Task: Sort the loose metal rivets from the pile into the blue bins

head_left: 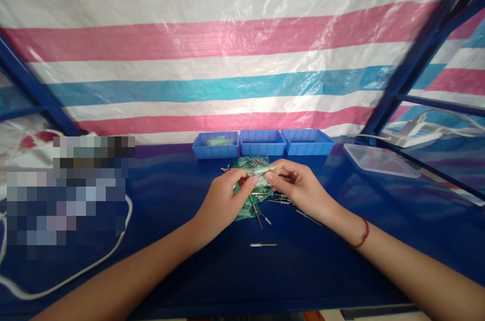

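Observation:
Between them, my left hand [227,192] and my right hand [293,182] pinch a small clear plastic bag [260,171], rolled up, with something silvery showing through it. Both thumbs press on its near side, and the fingers behind are partly hidden. Under and around the hands lies a heap of metal pop rivets [259,210], some on a green plastic bag [246,212] spread on the blue table. One lone pop rivet [263,245] lies closer to me. Another rivet [308,217] lies beneath my right wrist.
Three blue bins stand in a row behind the heap; the left bin [215,151] holds green-tinted plastic bags. A translucent lid [381,162] lies at the right. White cable [127,220] loops on the left beside a blurred-out patch. Blue metal posts [409,68] frame both sides.

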A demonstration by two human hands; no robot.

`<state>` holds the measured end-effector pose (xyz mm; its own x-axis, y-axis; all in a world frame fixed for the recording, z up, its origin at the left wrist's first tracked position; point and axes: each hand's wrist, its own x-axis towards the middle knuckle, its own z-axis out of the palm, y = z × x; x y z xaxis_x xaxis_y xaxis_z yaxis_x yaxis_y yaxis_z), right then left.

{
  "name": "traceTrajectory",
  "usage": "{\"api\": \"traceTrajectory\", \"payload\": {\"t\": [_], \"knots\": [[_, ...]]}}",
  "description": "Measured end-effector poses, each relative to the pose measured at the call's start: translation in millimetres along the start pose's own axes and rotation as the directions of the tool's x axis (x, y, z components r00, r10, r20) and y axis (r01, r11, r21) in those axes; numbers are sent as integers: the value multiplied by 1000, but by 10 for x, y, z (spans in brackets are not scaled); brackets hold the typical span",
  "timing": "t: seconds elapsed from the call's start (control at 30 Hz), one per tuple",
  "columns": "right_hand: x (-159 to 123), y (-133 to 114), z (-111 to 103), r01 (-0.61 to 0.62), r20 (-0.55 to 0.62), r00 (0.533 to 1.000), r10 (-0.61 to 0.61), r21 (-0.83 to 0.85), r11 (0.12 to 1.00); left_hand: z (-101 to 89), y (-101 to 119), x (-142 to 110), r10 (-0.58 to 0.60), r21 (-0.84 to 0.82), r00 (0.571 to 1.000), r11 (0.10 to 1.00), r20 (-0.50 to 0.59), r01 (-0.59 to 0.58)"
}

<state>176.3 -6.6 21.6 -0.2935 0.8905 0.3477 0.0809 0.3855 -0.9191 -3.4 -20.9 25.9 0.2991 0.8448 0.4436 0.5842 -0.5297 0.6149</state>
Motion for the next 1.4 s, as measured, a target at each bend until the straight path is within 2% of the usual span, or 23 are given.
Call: {"api": "traceTrajectory", "payload": {"t": [0.1,0.17,0.27,0.33,0.37,0.5,0.63,0.7,0.77,0.8,0.83,0.87,0.93,0.97,1.03,1.13,1.4], "knots": [[-1,18,4,-33,-9,999,33,23,999,-47,-28,64,-34,7,999,999,-42,34],[5,28,-5,-42,-46,998,43,31,999,-143,-119,176,-66,45,993,996,-101,71],[18,32,-25,-55,-83,995,57,16,998,-381,-356,443,-106,243,956,954,-274,175],[24,34,-33,-76,-78,994,76,10,997,-563,-547,640,-138,412,928,866,-345,282],[26,36,-34,-86,-72,994,87,10,996,-646,-641,729,-185,480,925,811,-333,335],[27,63,-28,-95,-50,994,96,16,995,-843,-937,955,-284,517,914,757,-291,400],[28,88,-19,-93,-40,995,94,16,996,-795,-1048,1000,-360,582,912,706,-197,404],[29,91,-19,-90,-57,994,90,11,996,-711,-1024,978,-340,610,917,687,-209,394],[28,91,-21,-81,-80,993,81,0,997,-607,-949,917,-260,625,935,695,-241,355],[26,90,-23,-74,-89,993,73,-13,997,-549,-896,867,-173,623,956,728,-236,285],[23,87,-25,-64,-93,994,60,-36,997,-489,-836,803,-81,608,981,775,-174,172],[18,84,-26,-49,-89,995,42,-71,996,-427,-773,725,10,568,998,822,-68,30],[2,70,-23,-2,-61,998,-9,-174,985,-300,-647,541,123,461,981,869,146,-178],[-8,59,-18,26,-37,999,-36,-233,972,-240,-592,445,134,423,969,881,207,-212],[-27,38,-2,81,15,997,-81,-335,939,-139,-504,277,120,387,949,893,292,-232],[-47,20,23,152,77,988,-131,-428,891,-61,-434,148,110,372,932,896,344,-243],[-56,37,11,249,150,968,-199,-515,820,-74,-414,156,148,326,950,915,274,-237]]}}
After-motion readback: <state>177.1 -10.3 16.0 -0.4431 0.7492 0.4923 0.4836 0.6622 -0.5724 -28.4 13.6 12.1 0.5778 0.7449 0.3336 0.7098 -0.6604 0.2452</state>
